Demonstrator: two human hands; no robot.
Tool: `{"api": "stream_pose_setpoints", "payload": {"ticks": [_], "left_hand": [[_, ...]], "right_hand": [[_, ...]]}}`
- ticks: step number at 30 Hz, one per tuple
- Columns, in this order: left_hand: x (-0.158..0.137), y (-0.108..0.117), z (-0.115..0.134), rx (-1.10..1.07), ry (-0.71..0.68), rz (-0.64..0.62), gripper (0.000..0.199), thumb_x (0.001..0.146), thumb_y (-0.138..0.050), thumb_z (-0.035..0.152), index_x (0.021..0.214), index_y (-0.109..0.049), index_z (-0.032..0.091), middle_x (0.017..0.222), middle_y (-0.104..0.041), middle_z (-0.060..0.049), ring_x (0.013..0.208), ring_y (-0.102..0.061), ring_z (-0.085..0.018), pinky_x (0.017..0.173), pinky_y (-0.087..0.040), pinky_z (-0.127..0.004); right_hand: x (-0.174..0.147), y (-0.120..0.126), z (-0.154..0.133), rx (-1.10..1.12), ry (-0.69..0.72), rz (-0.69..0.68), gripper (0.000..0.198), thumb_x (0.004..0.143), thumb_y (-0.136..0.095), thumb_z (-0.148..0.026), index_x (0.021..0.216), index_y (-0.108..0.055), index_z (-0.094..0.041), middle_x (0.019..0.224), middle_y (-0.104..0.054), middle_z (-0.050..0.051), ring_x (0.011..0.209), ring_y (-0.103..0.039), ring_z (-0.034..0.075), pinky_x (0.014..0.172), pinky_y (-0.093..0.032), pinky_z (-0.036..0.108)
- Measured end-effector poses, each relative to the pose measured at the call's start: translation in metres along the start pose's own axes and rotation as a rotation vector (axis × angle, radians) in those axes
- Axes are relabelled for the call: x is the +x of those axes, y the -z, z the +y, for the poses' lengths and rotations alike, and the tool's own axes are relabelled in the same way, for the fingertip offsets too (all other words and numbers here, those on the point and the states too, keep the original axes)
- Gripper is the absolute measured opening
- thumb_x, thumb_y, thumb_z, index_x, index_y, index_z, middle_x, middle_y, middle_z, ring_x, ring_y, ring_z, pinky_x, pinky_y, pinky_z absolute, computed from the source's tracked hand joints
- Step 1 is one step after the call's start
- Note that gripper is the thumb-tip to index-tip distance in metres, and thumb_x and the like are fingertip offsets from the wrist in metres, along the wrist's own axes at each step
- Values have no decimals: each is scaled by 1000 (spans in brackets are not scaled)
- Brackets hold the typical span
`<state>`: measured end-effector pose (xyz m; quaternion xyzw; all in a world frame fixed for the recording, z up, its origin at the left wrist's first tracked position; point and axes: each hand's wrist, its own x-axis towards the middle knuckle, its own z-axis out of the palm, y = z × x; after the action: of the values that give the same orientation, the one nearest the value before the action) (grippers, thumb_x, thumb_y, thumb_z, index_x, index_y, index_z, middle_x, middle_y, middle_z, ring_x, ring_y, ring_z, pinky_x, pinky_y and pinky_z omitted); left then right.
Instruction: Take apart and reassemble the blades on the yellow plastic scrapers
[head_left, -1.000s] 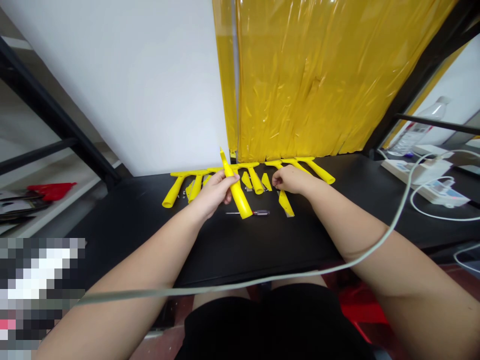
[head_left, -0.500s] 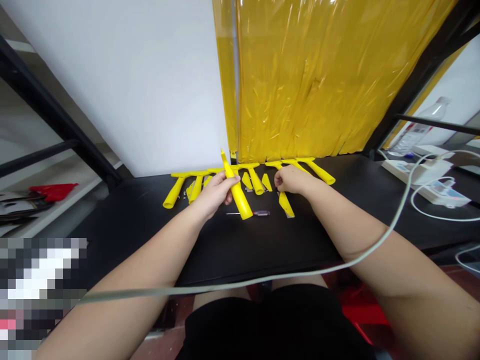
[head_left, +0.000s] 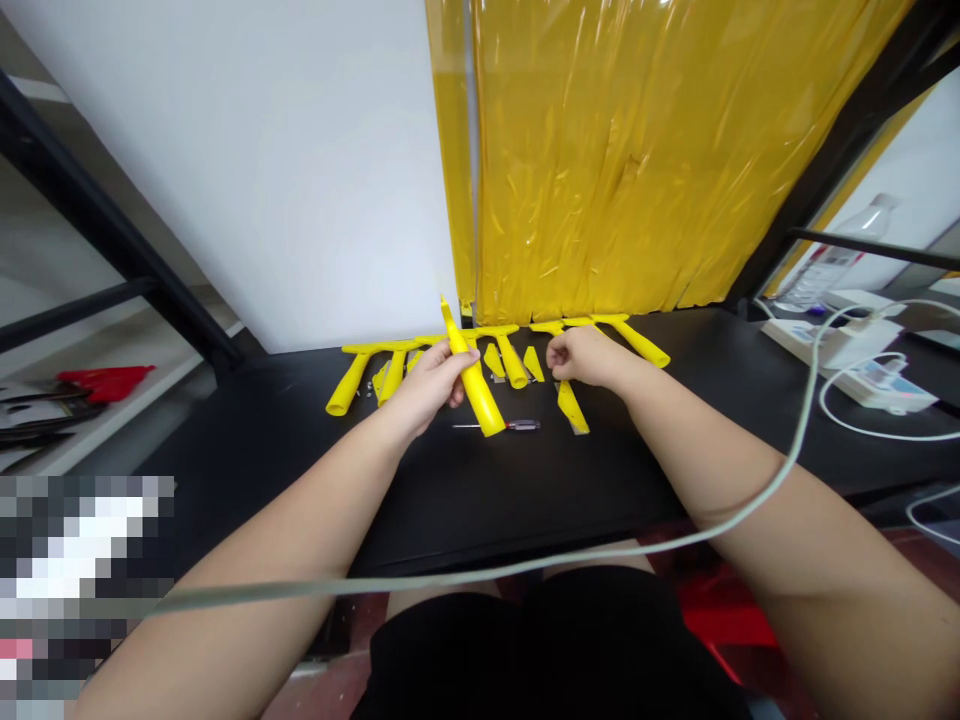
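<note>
My left hand point(head_left: 433, 378) is closed around a yellow plastic T-shaped handle point(head_left: 481, 400), which tilts with its wide tube end toward me. Over the tabletop, to the right, my right hand point(head_left: 581, 355) has its fingertips pinched together; anything between them is too small or hidden to make out. Just below those fingers lies a flat yellow plate point(head_left: 571, 408) with a greyish end. A screwdriver point(head_left: 523, 426) rests on the table behind the held handle, its shaft partly covered. Between the hands lie another handle point(head_left: 513, 362) and a small yellow plate point(head_left: 533, 364).
More yellow T-shaped handles point(head_left: 347, 385) line the back of the black table point(head_left: 465, 510), with small metal bits point(head_left: 367, 390) among them. A pale cable point(head_left: 525, 568) crosses low in front of both forearms. Power strips point(head_left: 862, 370) and a plastic bottle point(head_left: 844, 260) are at right.
Almost nothing differs. My right hand's fingers have shifted very slightly, while my left hand keeps the handle in the same place.
</note>
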<state>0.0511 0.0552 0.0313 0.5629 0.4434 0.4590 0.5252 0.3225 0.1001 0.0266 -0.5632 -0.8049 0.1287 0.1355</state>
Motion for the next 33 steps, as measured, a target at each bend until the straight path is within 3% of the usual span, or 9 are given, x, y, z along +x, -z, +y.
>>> {"api": "stream_pose_setpoints", "payload": {"ticks": [4, 7, 12, 19, 22, 24, 27, 29, 33], "left_hand": [[0, 0, -1, 14, -1, -3, 16, 93, -70, 30, 90, -58, 19, 58, -53, 6, 39, -46, -7, 38, -33, -19], [0, 0, -1, 15, -12, -2, 16, 94, -70, 30, 90, -59, 19, 58, -53, 5, 39, -45, -7, 38, -33, -20], [0, 0, -1, 19, -10, 7, 15, 94, -69, 29, 90, -58, 19, 59, -54, 5, 39, -45, -7, 38, -33, -19], [2, 1, -3, 26, -5, -4, 15, 94, -69, 28, 89, -59, 19, 60, -53, 5, 40, -46, -6, 38, -32, -19], [3, 3, -4, 24, -8, -4, 14, 94, -69, 29, 90, -59, 20, 61, -53, 5, 41, -47, -7, 38, -33, -20], [3, 3, -5, 30, -1, -6, 13, 93, -68, 29, 90, -59, 20, 61, -53, 5, 41, -46, -7, 39, -33, -20], [2, 3, -4, 32, 24, -6, 12, 91, -67, 28, 91, -60, 20, 63, -55, 4, 41, -46, -7, 39, -32, -21], [2, 3, -2, 12, 40, 2, 11, 88, -66, 27, 93, -60, 19, 66, -58, 2, 43, -47, -8, 39, -31, -21], [3, 3, -1, -33, 34, 5, 16, 81, -63, 26, 95, -63, 18, 69, -61, 0, 50, -50, -10, 41, -29, -21]], "right_hand": [[-15, -5, -21, 296, 214, -152, 22, 73, -66, -7, 89, -77, -18, 83, -76, 1, 80, -71, 15, 77, -54, 23], [-21, -12, -42, 277, 322, -205, 21, 73, -65, -5, 85, -77, -17, 77, -73, -1, 74, -68, 14, 74, -52, 23], [-22, -21, -61, 235, 383, -279, 22, 74, -66, -3, 86, -78, -16, 75, -73, -1, 71, -67, 13, 71, -50, 22], [-25, -12, -52, 304, 405, -249, 20, 84, -67, -13, 96, -83, -18, 88, -80, 3, 79, -72, 15, 76, -53, 24], [-29, 2, -41, 261, 345, -131, 20, 85, -66, -14, 99, -81, -18, 94, -80, 4, 83, -73, 16, 77, -54, 25], [-32, 11, -34, 165, 224, -69, 17, 85, -68, -15, 97, -79, -18, 95, -80, 4, 81, -73, 17, 75, -53, 25], [-35, 18, -28, 1, -52, -155, 9, 87, -74, -26, 92, -75, -19, 86, -79, 4, 62, -71, 16, 63, -52, 28], [-35, 18, -29, -50, -190, -245, 22, 86, -79, -38, 96, -73, -20, 82, -77, 4, 54, -69, 16, 59, -52, 29], [-35, 16, -36, -73, -270, -281, 41, 78, -88, -39, 108, -68, -20, 88, -78, 4, 57, -72, 17, 58, -54, 29]]}}
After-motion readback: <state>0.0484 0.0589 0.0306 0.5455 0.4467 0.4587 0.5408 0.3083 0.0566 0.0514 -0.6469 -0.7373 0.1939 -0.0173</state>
